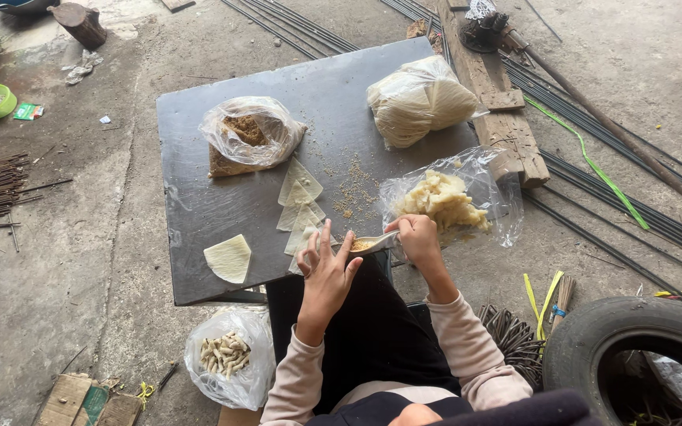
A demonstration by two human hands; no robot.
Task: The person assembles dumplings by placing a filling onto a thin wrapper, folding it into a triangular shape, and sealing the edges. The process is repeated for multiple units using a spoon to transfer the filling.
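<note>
Pale dough wrappers lie in a short overlapping row at the centre of the dark desk, and one more wrapper sits alone toward the lower left of the board. We see the left hand just below that row, its fingers spread apart and holding nothing, hovering over the nearest wrapper. The right hand has its fingers closed on a white spoon loaded with crumbly brown filling, held level between the two hands at the near edge of the desk.

We judge the spoon the main risk: it sits right at the desk edge above the person's dark lap, so any tilt would shed crumbs there. Loose crumbs already dot the middle of the desk, which suggests the filling scatters easily. The overlapping wrappers may also stick, so lifting one with spread fingers could drag or tear its neighbour.

The open clear bag of yellowish lumps lies touching the right wrist, and a sweep of that arm could drag it toward the edge. The bag of brown filling in the upper middle and the bag of stacked wrappers in the upper right sit well apart from both hands. The bag of rolled pieces rests on the floor at lower left, near the knee, where a shift could knock it.
</note>
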